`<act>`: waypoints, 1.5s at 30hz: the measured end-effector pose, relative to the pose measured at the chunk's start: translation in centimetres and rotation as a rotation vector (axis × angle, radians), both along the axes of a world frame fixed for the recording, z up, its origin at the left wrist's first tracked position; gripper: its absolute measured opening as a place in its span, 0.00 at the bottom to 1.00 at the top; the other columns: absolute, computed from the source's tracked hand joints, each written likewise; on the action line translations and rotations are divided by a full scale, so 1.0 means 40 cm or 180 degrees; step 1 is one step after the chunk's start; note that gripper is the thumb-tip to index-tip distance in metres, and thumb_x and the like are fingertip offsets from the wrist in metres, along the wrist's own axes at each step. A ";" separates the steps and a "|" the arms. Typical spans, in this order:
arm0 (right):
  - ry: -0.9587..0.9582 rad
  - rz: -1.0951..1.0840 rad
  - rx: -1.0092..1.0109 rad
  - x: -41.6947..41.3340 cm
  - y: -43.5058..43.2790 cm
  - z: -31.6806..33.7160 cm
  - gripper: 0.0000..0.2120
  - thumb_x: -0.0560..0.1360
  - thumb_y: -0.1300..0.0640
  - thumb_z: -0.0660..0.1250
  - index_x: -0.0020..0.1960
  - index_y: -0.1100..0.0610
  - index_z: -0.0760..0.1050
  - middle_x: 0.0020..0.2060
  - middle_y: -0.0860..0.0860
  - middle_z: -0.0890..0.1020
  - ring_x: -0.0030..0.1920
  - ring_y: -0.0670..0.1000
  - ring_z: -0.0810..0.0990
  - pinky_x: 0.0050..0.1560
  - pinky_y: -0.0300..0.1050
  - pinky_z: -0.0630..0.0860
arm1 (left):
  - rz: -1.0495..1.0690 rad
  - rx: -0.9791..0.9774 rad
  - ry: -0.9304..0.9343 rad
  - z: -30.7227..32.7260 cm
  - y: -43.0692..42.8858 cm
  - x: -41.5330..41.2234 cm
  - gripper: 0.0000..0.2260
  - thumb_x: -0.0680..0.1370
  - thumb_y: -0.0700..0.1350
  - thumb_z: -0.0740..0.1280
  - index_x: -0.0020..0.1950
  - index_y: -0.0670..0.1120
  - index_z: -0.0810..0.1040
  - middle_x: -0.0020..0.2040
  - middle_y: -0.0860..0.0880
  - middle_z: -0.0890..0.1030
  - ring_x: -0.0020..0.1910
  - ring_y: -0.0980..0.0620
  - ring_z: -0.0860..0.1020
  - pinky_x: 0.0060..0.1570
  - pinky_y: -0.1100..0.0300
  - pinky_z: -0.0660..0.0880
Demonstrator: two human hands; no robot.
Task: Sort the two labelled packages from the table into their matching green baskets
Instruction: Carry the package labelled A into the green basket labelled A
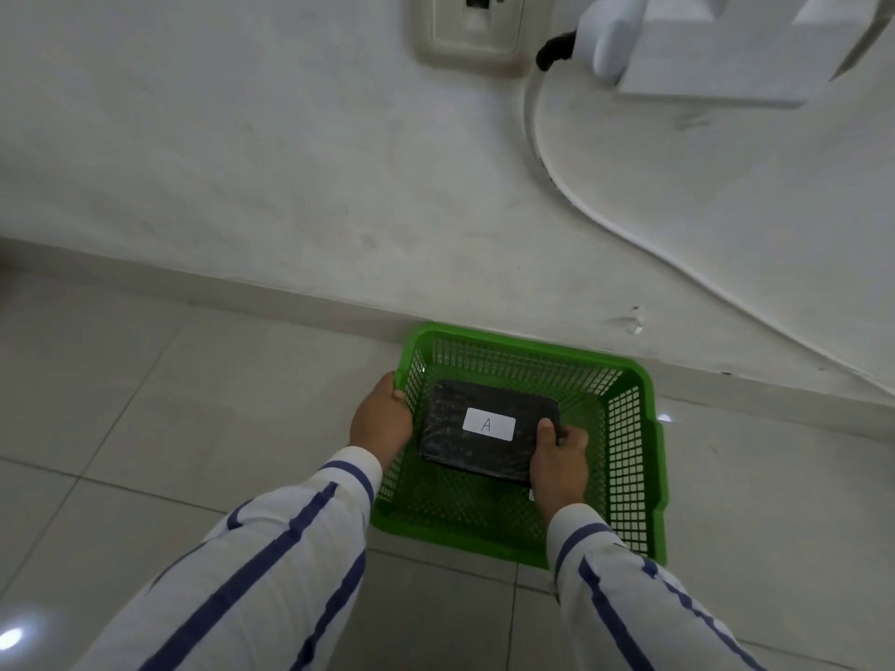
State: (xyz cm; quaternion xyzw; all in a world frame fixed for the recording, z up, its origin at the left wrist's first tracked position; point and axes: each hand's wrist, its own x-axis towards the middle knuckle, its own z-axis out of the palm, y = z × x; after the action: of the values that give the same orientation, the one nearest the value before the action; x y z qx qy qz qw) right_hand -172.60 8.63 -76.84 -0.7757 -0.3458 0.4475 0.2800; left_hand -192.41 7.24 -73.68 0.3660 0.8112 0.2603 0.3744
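The black package (479, 435) sits just below the middle of the frame, a flat rectangle with rounded corners wrapped in glossy, crinkled black film. A white rectangular label (488, 423) stuck on its top face carries a hand-drawn letter A. The package is inside the green basket (629, 457), low over its floor and tilted a little; I cannot tell whether it rests fully on the bottom.

My right hand (558, 460) is closed on the package's right end, thumb on top near the label and the other fingers curled round the edge. My left hand (380, 421) is wrapped over the basket's left rim, thumb hooked at the top edge, the palm outside the wall.

The basket is bright green plastic, squarish with rounded corners, its walls and floor a fine open lattice under a solid smooth rim. It stands on the floor (145, 428) of pale, glossy square tiles with thin grout lines, its far side close to the skirting of a rough, matte whitewashed wall (242, 162).

Both my sleeves (271, 564) are white cloth with dark blue stripes. At the top of the frame a cream socket plate (467, 26) is set in the wall, and a white cable (581, 196) curves down the upper right
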 end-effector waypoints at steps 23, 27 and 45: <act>-0.2331 0.3462 0.0459 -0.103 -0.115 -0.008 0.22 0.76 0.53 0.60 0.69 0.43 0.64 0.74 0.55 0.58 0.71 0.62 0.57 0.67 0.64 0.58 | 0.0094 0.0039 0.0283 -0.024 0.003 0.003 0.15 0.79 0.39 0.52 0.61 0.44 0.73 0.51 0.41 0.80 0.43 0.47 0.74 0.46 0.58 0.68; -0.2302 0.3698 0.0262 -0.114 -0.105 -0.029 0.26 0.76 0.53 0.60 0.72 0.42 0.59 0.76 0.55 0.53 0.73 0.62 0.52 0.69 0.66 0.56 | 0.0067 0.0054 0.0301 -0.026 0.003 0.001 0.15 0.80 0.40 0.51 0.62 0.45 0.73 0.53 0.41 0.80 0.43 0.47 0.73 0.47 0.58 0.68; -0.2066 0.3986 0.0004 -0.104 -0.009 -0.005 0.30 0.75 0.59 0.59 0.74 0.44 0.55 0.77 0.57 0.47 0.75 0.64 0.49 0.71 0.64 0.52 | 0.0085 0.0045 0.0167 -0.017 0.001 0.006 0.14 0.80 0.41 0.51 0.61 0.44 0.72 0.56 0.40 0.79 0.45 0.47 0.73 0.47 0.57 0.68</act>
State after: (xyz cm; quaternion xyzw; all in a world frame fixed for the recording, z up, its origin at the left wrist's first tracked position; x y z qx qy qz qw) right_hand -176.74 8.25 -77.02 -0.5250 -0.7935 0.2702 -0.1471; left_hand -192.16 7.26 -74.37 0.3645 0.8237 0.2612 0.3469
